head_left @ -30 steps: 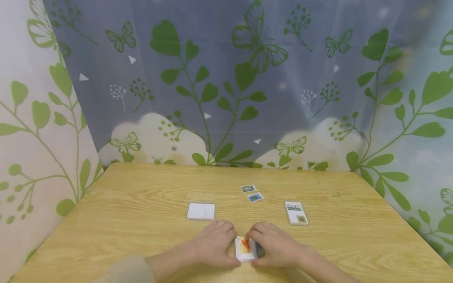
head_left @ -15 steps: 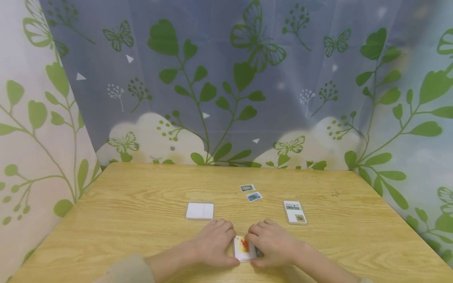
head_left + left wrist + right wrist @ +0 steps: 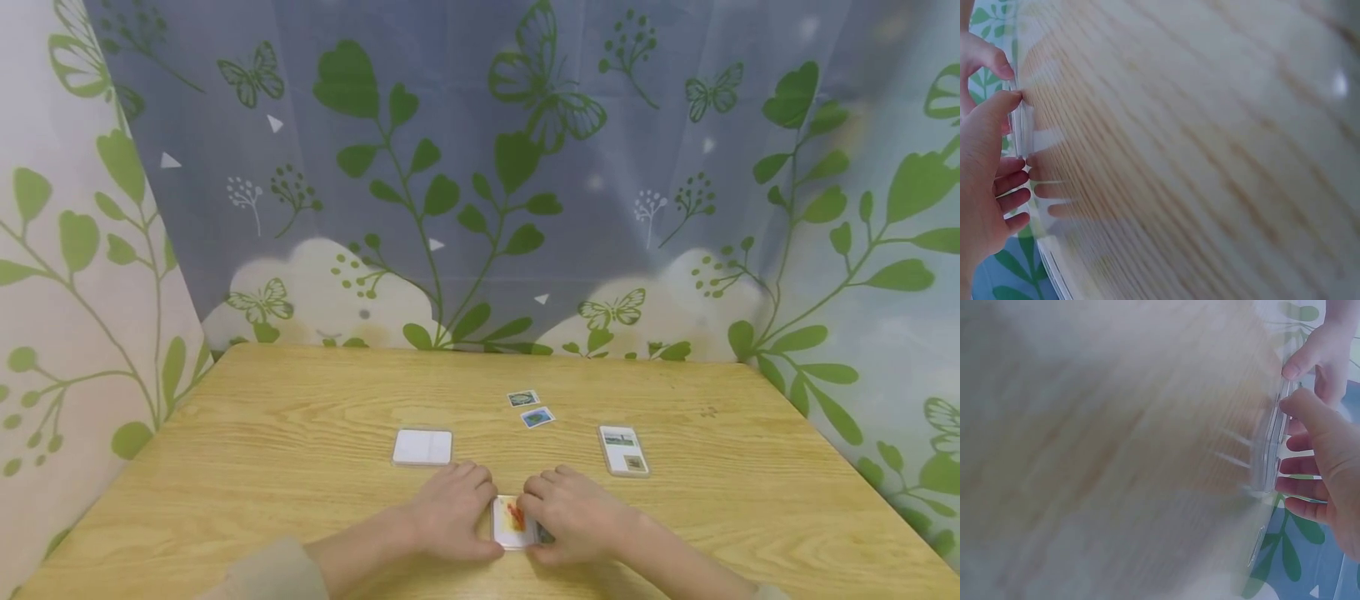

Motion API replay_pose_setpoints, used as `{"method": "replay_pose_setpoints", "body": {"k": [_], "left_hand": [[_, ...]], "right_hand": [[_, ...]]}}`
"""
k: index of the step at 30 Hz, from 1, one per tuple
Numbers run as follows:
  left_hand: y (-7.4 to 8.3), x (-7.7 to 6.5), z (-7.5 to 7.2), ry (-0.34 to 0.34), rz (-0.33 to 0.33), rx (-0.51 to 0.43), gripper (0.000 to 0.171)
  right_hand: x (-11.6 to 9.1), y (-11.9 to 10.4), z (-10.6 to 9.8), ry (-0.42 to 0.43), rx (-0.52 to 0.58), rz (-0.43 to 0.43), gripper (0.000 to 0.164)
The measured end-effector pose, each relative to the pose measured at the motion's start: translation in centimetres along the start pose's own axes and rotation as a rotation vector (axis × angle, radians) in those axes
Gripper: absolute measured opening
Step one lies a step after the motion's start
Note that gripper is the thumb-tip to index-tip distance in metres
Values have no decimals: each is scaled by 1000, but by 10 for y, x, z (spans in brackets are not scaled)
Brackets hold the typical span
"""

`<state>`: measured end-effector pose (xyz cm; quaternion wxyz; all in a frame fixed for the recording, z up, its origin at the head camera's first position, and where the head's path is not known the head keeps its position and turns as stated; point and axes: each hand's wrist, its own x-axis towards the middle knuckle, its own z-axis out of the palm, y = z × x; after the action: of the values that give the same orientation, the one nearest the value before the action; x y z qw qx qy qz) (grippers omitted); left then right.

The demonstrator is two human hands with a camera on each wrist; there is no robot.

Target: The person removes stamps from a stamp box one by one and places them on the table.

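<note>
Between both hands, at the table's near side, lies a flat clear plastic case (image 3: 506, 539) with a white insert. A red-and-yellow stamp (image 3: 513, 517) shows inside it. My left hand (image 3: 454, 512) grips the left end, thumb on the near edge and fingertips at the far edge. Around the right end curls my right hand (image 3: 576, 515), its index finger reaching over the top and hiding part of the case. Edge-on, the case (image 3: 1020, 131) looks thin in the left wrist view. In the right wrist view the thumb and fingers pinch the case (image 3: 1265, 453) across its width.
Past the left hand lies another clear case (image 3: 423, 447) with a white insert. A third case (image 3: 624, 451), holding a white card with small pictures, is at right. Two loose stamps, one greenish (image 3: 522, 398) and one blue (image 3: 537, 417), lie farther back. Patterned curtains (image 3: 480, 208) enclose the wooden table (image 3: 300, 400).
Both hands keep their hold, and the case has shifted very slightly away from the person. The head view has drifted a little. The other cases and loose stamps stay put.
</note>
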<state>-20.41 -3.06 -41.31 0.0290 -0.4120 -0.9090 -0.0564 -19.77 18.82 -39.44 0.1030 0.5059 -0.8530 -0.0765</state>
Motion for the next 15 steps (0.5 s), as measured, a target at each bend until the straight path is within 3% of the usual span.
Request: {"method": "replay_pose_setpoints", "body": {"k": [15], "left_hand": [[-1,1,1,1,-4,8,61]], "right_hand": [[7,-4,-6,-17,-113,-55,29]]}}
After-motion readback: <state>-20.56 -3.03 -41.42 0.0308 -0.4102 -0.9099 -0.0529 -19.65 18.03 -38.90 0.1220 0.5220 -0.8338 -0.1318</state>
